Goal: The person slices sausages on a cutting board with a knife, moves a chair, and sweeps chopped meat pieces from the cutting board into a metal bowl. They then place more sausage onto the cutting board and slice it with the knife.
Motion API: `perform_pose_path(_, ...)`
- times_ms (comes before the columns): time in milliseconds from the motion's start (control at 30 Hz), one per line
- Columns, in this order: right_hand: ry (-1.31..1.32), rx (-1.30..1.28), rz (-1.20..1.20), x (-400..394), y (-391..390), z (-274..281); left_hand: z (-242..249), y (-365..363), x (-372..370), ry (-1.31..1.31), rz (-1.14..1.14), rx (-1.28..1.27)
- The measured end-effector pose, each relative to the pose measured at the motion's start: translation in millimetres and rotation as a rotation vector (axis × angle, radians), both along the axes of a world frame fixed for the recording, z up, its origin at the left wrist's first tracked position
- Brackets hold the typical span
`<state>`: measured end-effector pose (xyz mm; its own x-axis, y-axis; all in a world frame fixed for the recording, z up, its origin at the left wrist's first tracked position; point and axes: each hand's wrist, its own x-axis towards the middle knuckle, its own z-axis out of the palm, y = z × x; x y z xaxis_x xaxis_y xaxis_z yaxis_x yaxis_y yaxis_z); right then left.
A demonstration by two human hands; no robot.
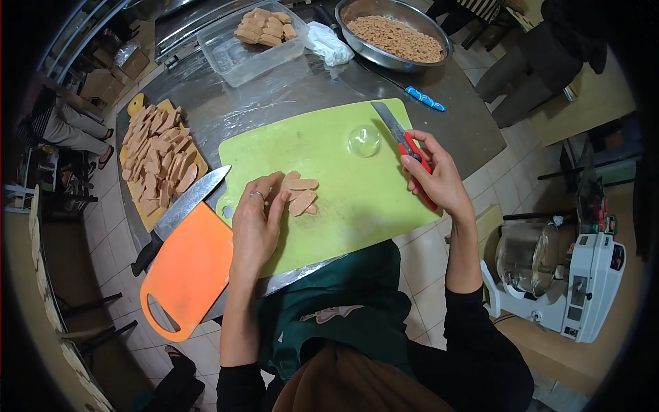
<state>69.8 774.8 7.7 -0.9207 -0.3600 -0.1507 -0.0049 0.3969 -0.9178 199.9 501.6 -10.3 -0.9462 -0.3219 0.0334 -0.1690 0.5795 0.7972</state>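
Observation:
My right hand (436,172) is closed around the red handle of a utility knife (414,147). Its long grey blade points away from me over the right end of the green cutting board (329,247). On the board's left part, my left hand (257,213) rests with thumb and fingers apart, its fingertips against a small group of pinkish-brown sausage slices (301,196). A small round clear dish (364,141) sits on the board, left of the knife.
At left, a yellow board (202,165) bears a heap of slices (154,158). A kitchen knife (189,202) lies beside an orange board (189,275). Behind are a clear tub (233,69), a white plastic bag (328,44), a steel bowl (412,66) and a blue-handled tool (425,98). People stand nearby.

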Motion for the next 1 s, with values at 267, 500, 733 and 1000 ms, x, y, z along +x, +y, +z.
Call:
perform_pose_path(267,0.205,0.079,-0.09,-21,-4,0,17,35,-50,0.291,-0.254,-0.185)
perform_pose_path(500,0.095,-0.084,-0.174,-15,21,3,-1,40,-126,0.141,-0.605,-0.27)
perform_pose_path(733,0.069,-0.22,-0.276,-5,56,17,47,57,-308,0.633,-0.456,-0.232)
perform_pose_path(1000,0.58,0.388,-0.16,-43,74,-9,5,71,-367,0.467,-0.333,-0.617)
